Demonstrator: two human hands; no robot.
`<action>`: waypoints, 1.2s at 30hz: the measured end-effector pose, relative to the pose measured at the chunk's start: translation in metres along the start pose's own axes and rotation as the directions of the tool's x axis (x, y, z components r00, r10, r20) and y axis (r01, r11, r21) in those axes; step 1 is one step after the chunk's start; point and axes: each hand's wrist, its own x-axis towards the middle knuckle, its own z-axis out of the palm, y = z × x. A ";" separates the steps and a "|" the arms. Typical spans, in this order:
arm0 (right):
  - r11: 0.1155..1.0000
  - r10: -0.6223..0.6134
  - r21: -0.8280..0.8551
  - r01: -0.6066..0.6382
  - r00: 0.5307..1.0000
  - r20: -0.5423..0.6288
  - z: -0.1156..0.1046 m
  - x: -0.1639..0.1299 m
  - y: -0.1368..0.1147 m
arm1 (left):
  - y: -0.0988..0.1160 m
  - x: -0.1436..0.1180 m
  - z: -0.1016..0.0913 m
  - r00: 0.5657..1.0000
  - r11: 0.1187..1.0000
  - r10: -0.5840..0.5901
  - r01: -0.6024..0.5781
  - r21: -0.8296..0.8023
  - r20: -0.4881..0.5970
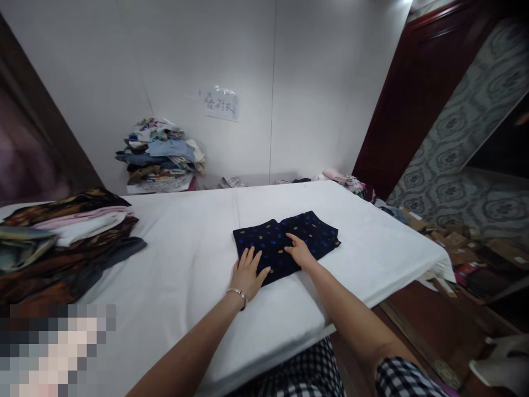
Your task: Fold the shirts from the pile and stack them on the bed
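On the white-covered table (pixel 173 259) lies a folded navy garment (pixel 285 270) with blue and yellowish spots; its exact kind does not show. Its far edge has a notch near the middle. My left hand (pixel 248 275), a bracelet at the wrist, rests flat on the near left part with fingers spread. On the cloth near the middle is my right hand (pixel 301 253), index finger and thumb apart and pointing left. The right hand's other fingers are partly hidden.
A heap of clothes (pixel 74 242) lies at the table's left. Behind the table stands a tall clothes pile (pixel 161 154) below a paper sign (pixel 221 103) on the wall. More clothes (pixel 347 179) lie past the far right corner. Cardboard boxes (pixel 458 248) are at right. A blurred patch covers the lower left.
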 end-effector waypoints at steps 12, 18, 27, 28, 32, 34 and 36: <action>1.000 -0.019 0.017 0.019 1.000 -0.018 -0.005 -0.001 -0.004 | -0.004 -0.002 0.002 0.992 0.997 0.068 -0.072 -0.028 -0.110; 0.998 -0.054 -0.044 0.047 0.987 -0.153 -0.024 0.004 -0.013 | -0.005 0.004 0.000 0.993 0.998 0.068 -0.068 0.011 -0.098; 0.987 -0.023 -0.160 -0.004 0.987 -0.162 -0.046 0.015 -0.004 | 0.002 0.011 0.003 0.994 0.993 0.106 -0.105 0.047 -0.027; 0.983 -0.027 -0.181 -0.001 0.988 -0.154 -0.046 0.016 -0.003 | 0.003 0.012 0.003 0.994 0.993 0.111 -0.111 0.050 -0.010; 0.973 -0.031 -0.229 -0.001 0.990 -0.137 -0.046 0.016 0.000 | 0.001 0.016 0.003 0.993 0.993 0.113 -0.114 0.042 0.025; 0.966 -0.043 -0.259 0.004 0.989 -0.142 -0.049 0.012 -0.003 | -0.002 0.019 0.000 0.992 0.993 0.116 -0.117 0.010 0.041; 0.949 -0.083 -0.314 0.029 0.983 -0.162 -0.055 0.001 -0.009 | -0.008 0.025 -0.005 0.992 0.993 0.114 -0.114 -0.022 0.046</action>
